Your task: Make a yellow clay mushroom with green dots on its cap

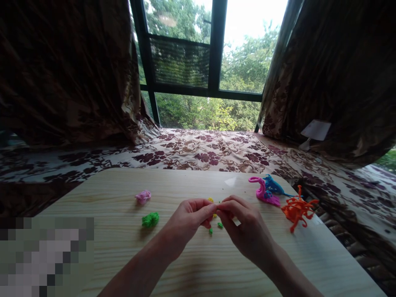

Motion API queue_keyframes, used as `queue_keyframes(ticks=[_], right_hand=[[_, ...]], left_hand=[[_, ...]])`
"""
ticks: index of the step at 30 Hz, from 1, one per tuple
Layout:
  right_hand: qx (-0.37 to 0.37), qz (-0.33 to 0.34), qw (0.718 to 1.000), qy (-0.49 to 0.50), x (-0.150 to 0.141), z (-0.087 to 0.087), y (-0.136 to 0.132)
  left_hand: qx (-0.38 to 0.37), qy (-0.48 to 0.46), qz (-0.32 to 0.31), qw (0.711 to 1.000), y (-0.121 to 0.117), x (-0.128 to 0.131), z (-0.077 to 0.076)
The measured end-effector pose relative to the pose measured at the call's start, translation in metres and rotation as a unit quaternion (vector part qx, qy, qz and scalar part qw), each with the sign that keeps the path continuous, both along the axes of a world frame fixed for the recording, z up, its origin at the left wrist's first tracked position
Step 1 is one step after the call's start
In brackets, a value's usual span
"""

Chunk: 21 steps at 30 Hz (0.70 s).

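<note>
Above the middle of the table, my left hand (192,215) and my right hand (244,220) meet at the fingertips. Both are closed in a pinch, thumbs against forefingers. Whatever lies between the tips is too small and covered to name. Just beneath them are small green clay pieces (220,225) and yellow clay bits (210,199), partly hidden by the fingers. To the left of my left hand sit a crumpled green clay lump (150,220) and, farther back, a pale pink clay lump (143,196).
On the table's (117,251) right side stand a magenta clay figure with a curved neck (262,194), a blue clay figure (274,185) and an orange many-armed clay figure (298,209). Behind are a flowered window-seat cover (210,154), curtains and a white lamp (316,130).
</note>
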State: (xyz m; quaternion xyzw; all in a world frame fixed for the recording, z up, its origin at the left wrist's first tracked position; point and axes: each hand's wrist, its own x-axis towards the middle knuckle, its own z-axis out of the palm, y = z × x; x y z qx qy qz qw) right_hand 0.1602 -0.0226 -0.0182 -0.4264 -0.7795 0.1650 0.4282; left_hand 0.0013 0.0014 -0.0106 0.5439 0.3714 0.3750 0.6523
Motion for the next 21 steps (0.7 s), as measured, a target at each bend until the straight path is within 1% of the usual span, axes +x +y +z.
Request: queue_keyframes(ticks=[3,6,8,11,14,18,21], right_hand=[[-0.006,-0.025,0.999,0.020,-0.003,-0.001,-0.001],[-0.046,-0.042,0.996,0.067,-0.007,-0.002,-0.001],[-0.100,-0.026,0.988,0.112,-0.009,-0.004,0.000],[-0.177,-0.005,0.968,0.178,-0.008,-0.006,0.003],[-0.211,-0.003,0.950,0.229,-0.003,-0.008,0.009],[-0.256,0.048,0.926,0.275,0.001,-0.009,0.011],[-0.258,0.051,0.929,0.259,-0.002,-0.012,0.010]], left_hand=[[0.026,0.011,0.023,0.999,0.000,0.000,-0.001],[0.023,0.007,0.030,0.999,0.001,0.000,-0.003],[0.000,-0.008,0.019,1.000,0.002,-0.001,-0.004],[-0.037,-0.043,-0.009,0.998,0.000,-0.002,-0.002],[-0.042,-0.059,-0.014,0.997,0.000,-0.002,0.000],[-0.030,-0.078,0.020,0.996,0.004,-0.005,0.001],[-0.025,-0.112,0.036,0.993,0.007,-0.008,0.001]])
